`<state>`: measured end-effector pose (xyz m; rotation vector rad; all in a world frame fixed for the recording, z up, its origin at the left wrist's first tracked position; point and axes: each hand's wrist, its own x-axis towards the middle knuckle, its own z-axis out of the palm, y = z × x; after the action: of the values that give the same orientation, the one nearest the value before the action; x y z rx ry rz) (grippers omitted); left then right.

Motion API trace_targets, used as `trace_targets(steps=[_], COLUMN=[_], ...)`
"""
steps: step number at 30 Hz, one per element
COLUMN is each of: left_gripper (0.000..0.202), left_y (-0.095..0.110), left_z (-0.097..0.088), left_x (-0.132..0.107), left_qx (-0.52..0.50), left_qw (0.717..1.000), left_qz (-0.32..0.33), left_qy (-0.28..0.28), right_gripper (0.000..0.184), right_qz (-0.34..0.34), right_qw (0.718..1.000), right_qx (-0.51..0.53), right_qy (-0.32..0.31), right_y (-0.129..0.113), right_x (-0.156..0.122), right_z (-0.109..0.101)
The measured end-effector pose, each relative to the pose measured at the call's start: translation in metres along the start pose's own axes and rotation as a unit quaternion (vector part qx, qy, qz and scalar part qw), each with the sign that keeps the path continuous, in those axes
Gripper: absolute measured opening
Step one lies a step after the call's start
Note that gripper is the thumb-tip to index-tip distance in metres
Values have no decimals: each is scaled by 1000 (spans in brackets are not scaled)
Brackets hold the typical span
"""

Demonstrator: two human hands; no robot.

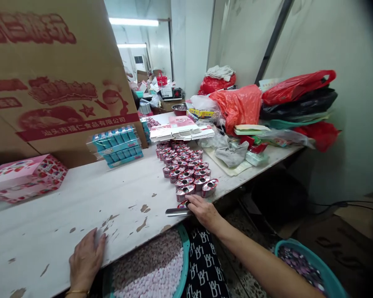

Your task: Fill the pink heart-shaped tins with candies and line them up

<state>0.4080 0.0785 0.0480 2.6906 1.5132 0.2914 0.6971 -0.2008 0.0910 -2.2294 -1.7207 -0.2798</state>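
Observation:
My left hand [86, 260] lies flat and open on the near edge of the worn white table [90, 203], holding nothing. My right hand [202, 210] reaches to the table's front edge, its fingers resting over a small red tin [183, 204] and beside a shiny metal piece [177, 212]. Just beyond it, several small red-and-silver tins [186, 167] stand in rows running away from me. A teal basin [149, 269] full of pink and white candies sits on my lap under the table edge.
A big printed cardboard box [56, 74] fills the left. Blue packs [118, 145] and a pink box [25, 176] lie on the table. White cartons [182, 130], red and black plastic bags [295, 103] crowd the back right. Another teal basin [307, 265] stands at the lower right.

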Motion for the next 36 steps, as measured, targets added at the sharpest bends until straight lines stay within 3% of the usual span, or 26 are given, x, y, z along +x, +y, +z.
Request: trace_targets(steps=[3,7,10,13,20,26,36], left_gripper=[51,49,47,47,51,50,47], left_y=[0,3,5,6,4,3,-1], left_z=[0,-2,-4,-3,-1,0,2], left_x=[-1,-1,-1,-2,-1,-1,-2], left_qx=[-6,-3,0,6,23,28,27], left_qw=[1000,999,999,1000,999,999,1000], left_qz=[-15,-30,-36,-29,-26,-19,-13], left_qy=[-4,-11,-16,-8,-12,2,8], right_gripper=[22,30,39,41,35,36,31], right_qz=[-19,5,20,18,38,61,51], right_qw=[999,997,995,994,996,994,990], right_qx=[28,72,97,109,81,72,109], right_qy=[11,41,18,-6,26,53,73], right_y=[9,50,85,104,116,128,121], right_x=[-13,-38,-53,-57,-43,-48,-48], right_z=[-8,-34,-51,-51,-26,-24,-20])
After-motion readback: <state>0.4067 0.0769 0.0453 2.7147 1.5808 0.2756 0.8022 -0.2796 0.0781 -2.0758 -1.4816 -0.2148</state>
